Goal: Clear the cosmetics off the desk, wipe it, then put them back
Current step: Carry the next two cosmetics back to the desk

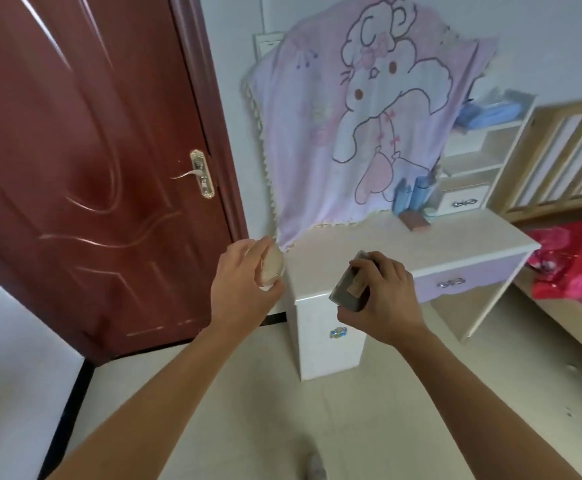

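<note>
- Beige compact [272, 268] gripped in curled fingers of left hand [244, 289], centre frame, beside desk [455, 244] corner.
- Grey palette [350, 287] pinched by right hand [383, 299] fingers, overlapping desk's near end.
- Advised: keep both level; set down singly, clear of blue bottles [417, 195].

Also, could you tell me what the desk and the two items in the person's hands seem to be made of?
The desk looks like laminated board: a smooth cream top and a lilac drawer front. The round compact in the left hand seems to be beige plastic, smooth, though blurred. The grey case in the right hand looks matte, plastic or card; I cannot tell which.
</note>
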Available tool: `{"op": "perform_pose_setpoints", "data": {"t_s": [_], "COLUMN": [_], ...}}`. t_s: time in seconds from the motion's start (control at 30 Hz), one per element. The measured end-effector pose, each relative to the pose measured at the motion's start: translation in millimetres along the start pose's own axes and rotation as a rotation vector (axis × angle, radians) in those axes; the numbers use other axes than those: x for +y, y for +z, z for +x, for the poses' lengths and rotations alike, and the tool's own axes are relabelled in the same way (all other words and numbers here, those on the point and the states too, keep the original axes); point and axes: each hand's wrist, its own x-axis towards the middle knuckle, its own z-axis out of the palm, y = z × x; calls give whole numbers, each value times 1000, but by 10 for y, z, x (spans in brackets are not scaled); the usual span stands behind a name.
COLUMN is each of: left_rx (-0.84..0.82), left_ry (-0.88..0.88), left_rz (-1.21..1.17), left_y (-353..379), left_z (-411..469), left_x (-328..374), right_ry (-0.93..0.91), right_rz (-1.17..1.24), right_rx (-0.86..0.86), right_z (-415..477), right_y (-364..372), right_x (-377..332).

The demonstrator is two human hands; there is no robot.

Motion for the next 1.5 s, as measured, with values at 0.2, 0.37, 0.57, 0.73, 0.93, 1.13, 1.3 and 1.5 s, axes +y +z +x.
{"op": "perform_pose_setpoints", "data": {"t_s": [0.2,0.37,0.57,0.73,0.93,1.13,1.3,1.5], "left_rx": [-124,-246,-382,-446,-472,-433,-480,-569], "left_ry": [45,151,212,115,-165,-308,-379,-455], "left_rz": [-125,-200,-247,-176,-64,-52,-36,-22], "left_y": [1362,2264,3255,4092,4709,5112,5535,6053], "left_z": [904,1603,2169,2528,2904,3102,3308,3459], "left_x": [387,875,1364,1454,1415,1200,841,370], "right_ry": [114,243,376,368,185,-4,-134,-228], "right_rz": [-139,-218,-216,-148,-81,-57,-125,-255], "right_rx": [-51,-70,-60,-148,-390,-625,-785,-936], "right_z": [712,1228,1529,2115,3001,3765,4196,4585], "right_y": [-147,-447,-564,-358,-29,419,1131,1914], "right_x": [1132,1979,2985,3861,4558,4831,5012,5116]}}
